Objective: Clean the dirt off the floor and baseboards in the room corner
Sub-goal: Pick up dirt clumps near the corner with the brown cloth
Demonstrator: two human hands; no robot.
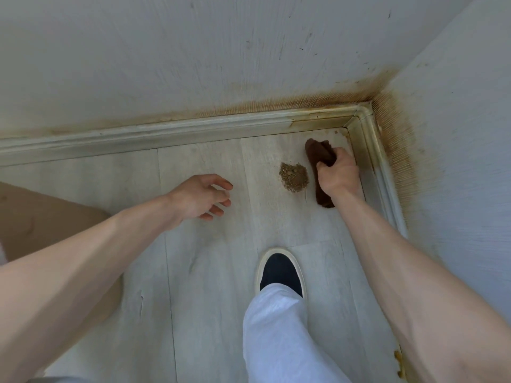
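A small pile of brown dirt (294,180) lies on the pale plank floor (210,272) near the room corner. Just right of it, my right hand (336,174) grips a dark brown cloth (318,153) that lies on the floor beside the right baseboard (387,186). Part of the cloth is hidden under my hand. The back baseboard (193,131) and the corner piece (362,114) carry yellowish-brown stains. My left hand (204,197) hovers over the floor to the left of the pile, fingers loosely curled, holding nothing.
Both walls (221,56) show a rusty-brown band of stain above the baseboards near the corner. My foot in a dark shoe (280,270) and white trouser leg stands behind the pile. A tan surface (41,217) sits at the left edge.
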